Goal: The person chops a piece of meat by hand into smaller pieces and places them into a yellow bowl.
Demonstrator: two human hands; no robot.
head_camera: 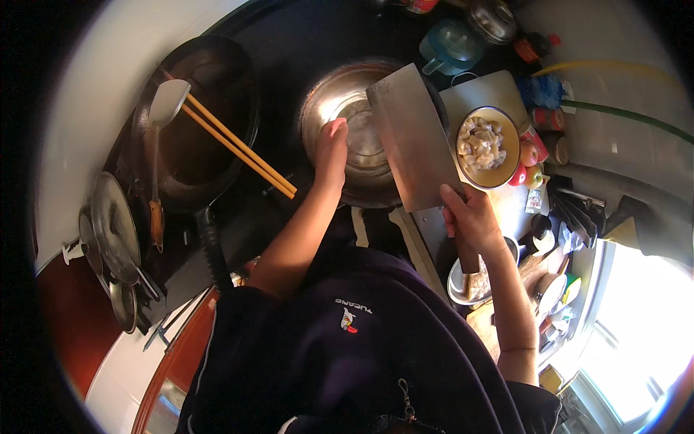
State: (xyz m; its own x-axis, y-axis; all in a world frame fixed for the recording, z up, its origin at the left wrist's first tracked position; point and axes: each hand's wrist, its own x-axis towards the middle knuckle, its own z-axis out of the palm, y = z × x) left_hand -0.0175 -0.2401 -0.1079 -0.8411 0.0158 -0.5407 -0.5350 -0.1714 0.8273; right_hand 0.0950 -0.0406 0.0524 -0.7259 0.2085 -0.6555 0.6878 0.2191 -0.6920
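Observation:
My right hand (470, 217) grips the wooden handle of a wide metal cleaver (415, 141). The blade reaches over the right side of a round metal pan (360, 130), which seems to hold clear liquid. Over the pan's left part is my left hand (332, 146), fingers curled; whether it holds anything cannot be made out. To the right of the blade, an enamel bowl (508, 176) of pale, cut pieces of food (481, 144) stands partly on a light board (485, 89).
A dark wok (190, 190) at the left carries a spatula (171, 103) and long wooden chopsticks (238, 146). Pot lids (115, 228) stand at the far left. Apples (528, 153), a blue lidded container (452, 46) and a dark bottle (528, 49) are at the right. A metal dish (458, 282) lies below my right hand.

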